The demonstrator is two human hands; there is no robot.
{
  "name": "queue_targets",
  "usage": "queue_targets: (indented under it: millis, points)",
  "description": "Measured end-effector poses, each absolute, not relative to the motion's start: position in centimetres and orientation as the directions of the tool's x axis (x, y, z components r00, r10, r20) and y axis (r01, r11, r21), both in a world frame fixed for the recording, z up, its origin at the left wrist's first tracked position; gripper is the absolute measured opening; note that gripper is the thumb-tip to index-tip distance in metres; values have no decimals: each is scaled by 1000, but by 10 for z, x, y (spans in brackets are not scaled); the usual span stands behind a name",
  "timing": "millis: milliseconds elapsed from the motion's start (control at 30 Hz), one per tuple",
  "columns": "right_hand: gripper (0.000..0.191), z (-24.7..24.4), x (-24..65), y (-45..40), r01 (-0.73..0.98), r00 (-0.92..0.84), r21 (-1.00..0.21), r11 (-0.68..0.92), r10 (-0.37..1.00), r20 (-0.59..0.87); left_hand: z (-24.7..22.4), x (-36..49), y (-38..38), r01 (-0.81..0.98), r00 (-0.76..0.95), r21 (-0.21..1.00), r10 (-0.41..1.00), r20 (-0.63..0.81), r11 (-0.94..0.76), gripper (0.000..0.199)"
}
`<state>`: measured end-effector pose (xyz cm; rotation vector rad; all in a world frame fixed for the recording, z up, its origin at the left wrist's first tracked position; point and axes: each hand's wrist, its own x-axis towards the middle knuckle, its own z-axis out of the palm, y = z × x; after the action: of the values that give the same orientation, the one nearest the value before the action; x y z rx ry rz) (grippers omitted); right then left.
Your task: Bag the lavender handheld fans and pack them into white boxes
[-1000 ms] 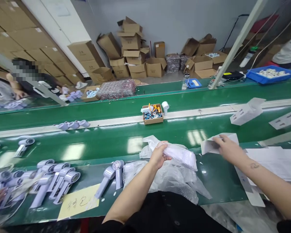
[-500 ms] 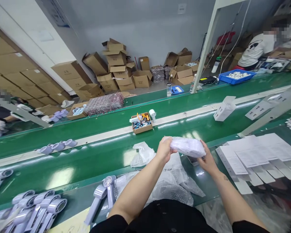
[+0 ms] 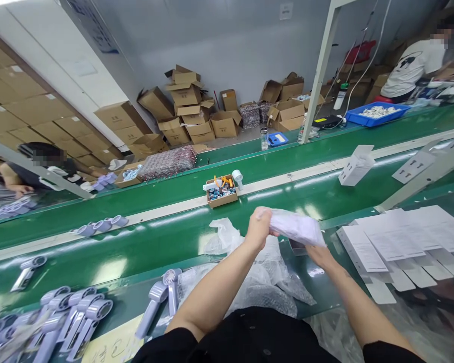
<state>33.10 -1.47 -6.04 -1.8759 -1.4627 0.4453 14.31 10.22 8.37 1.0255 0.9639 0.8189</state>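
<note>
While the left hand point(image 3: 259, 228) was clamped on one end of a bubble-wrapped package point(image 3: 298, 228), the right hand point(image 3: 320, 256) was at its other end, partly hidden beneath it; whether those fingers were closed on the wrap could not be told. The pale lilac-white package was held up in front of the person's body, above the far edge of the green tabletop point(image 3: 325, 290), its right end tilted lower than its left and slightly blurred.

Just below it, a heap of clear bubble-wrap bags point(image 3: 245, 287) lay on the tabletop, with a crumpled translucent bag point(image 3: 223, 239) at the far side of the heap. To the left of the heap, two lilac handheld fans point(image 3: 151, 308) lay close together, and farther left a larger cluster of lilac fans point(image 3: 56, 322) was spread beside a handwritten yellow sheet point(image 3: 115, 348).

To the right of the right hand, overlapping white boxes point(image 3: 366, 249) lay in a row, printed sheets on top. Beyond the package ran a green conveyor belt point(image 3: 166, 232), and on its pale middle strip a small cardboard tray point(image 3: 223, 201) of blue and orange parts sat beside a white fan point(image 3: 237, 177).
</note>
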Motion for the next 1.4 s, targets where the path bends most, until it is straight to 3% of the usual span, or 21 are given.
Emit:
queue_targets:
  millis: [100, 200, 333, 467, 533, 667, 800, 900, 1000, 1067, 1167, 1200, 1267, 1333, 1400]
  points:
    - [65, -62, 324, -15, 612, 330, -785, -98, 933, 141, 72, 143, 90, 72, 331, 993, 937, -108, 89, 16]
    - [58, -55, 325, -16, 492, 292, -865, -100, 955, 56, 62, 136, 84, 100, 275, 995, 961, -16, -12, 13]
    - [55, -44, 329, -19, 360, 166, -925, -120, 984, -63, 58, 126, 92, 114, 224, 989, 967, -118, 95, 12]
    - [50, -50, 323, -28, 416, 38, -903, -108, 994, -102, 46, 118, 98, 136, 196, 978, 963, -185, 160, 10]
    - [61, -57, 318, -32, 439, -50, -894, -91, 991, -126, 34, 115, 96, 190, 226, 969, 954, -199, 158, 10]
    - [105, -71, 318, -30, 348, -183, -918, -188, 947, -263, 9, 115, 90, 276, 237, 913, 899, -367, 300, 15]
    - [100, -73, 323, -19, 249, -362, -929, -274, 863, -352, -4, 117, 92, 229, 188, 878, 866, -464, 420, 16]
    - [85, -61, 321, -14, 242, -322, -940, -240, 894, -311, -4, 112, 100, 200, 153, 878, 871, -466, 435, 16]
    - [78, -44, 314, -12, 449, -108, -885, -119, 976, -187, 11, 105, 111, 159, 99, 892, 892, -440, 422, 15]
    - [73, -36, 307, -13, 618, 4, -785, -39, 999, -46, 27, 103, 113, 190, 109, 933, 938, -330, 306, 13]
    - [65, -36, 292, -14, 746, 47, -662, 81, 984, 173, 50, 110, 100, 394, 312, 907, 950, 19, -148, 7]
    - [65, -38, 286, -14, 759, 43, -640, 118, 972, 230, 56, 115, 92, 470, 421, 824, 901, 106, -316, 7]
    - [62, -44, 275, -17, 771, 1, -608, 190, 954, 300, 61, 127, 75, 570, 611, 605, 779, 140, -556, 11]
    - [58, -51, 267, -22, 774, -19, -593, 222, 944, 329, 61, 139, 59, 590, 730, 408, 676, 99, -697, 14]
    - [60, -56, 267, -29, 774, 42, -607, 182, 941, 335, 60, 143, 48, 562, 787, 290, 609, 102, -775, 19]
